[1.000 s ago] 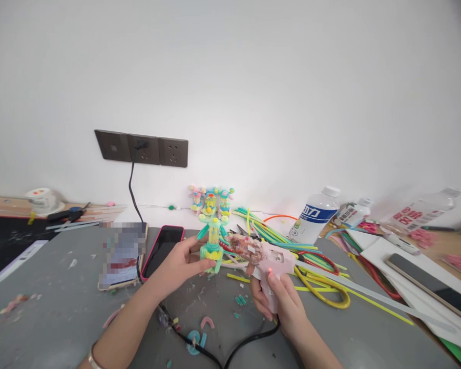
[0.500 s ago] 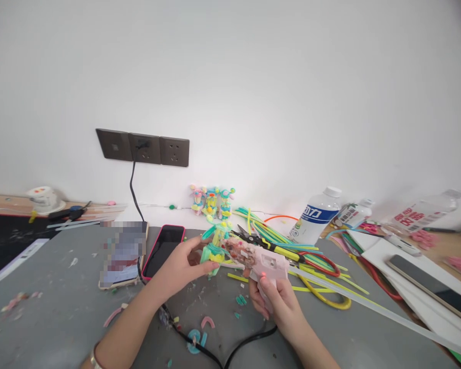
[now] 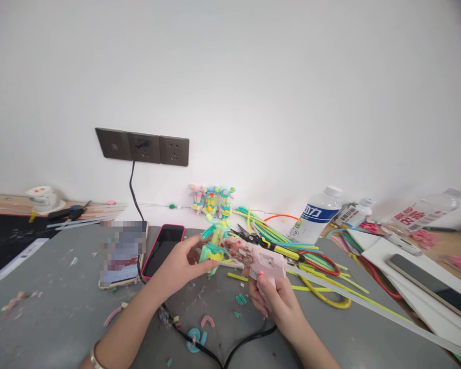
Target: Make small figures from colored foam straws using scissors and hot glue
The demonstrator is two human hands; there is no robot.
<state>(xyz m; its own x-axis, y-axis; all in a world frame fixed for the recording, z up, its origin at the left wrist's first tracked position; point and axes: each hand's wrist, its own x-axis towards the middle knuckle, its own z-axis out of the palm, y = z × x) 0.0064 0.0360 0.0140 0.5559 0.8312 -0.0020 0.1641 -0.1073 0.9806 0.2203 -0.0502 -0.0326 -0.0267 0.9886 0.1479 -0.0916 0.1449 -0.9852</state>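
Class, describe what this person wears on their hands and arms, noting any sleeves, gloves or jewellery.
The left hand and right hand are ungloved, with no rings that can be made out. No sleeve shows on either side. A narrow, pale, shiny band circles the left forearm; none shows on the right.

Wall (image 3: 272, 92): plain white | socket plates (image 3: 153, 149): dark, three abreast | desktop (image 3: 369, 335): grey | light: soft

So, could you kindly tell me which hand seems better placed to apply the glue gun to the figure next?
Probably the right hand: it grips the pink glue gun, which points toward the green-and-yellow figure. The left hand is occupied holding that figure.
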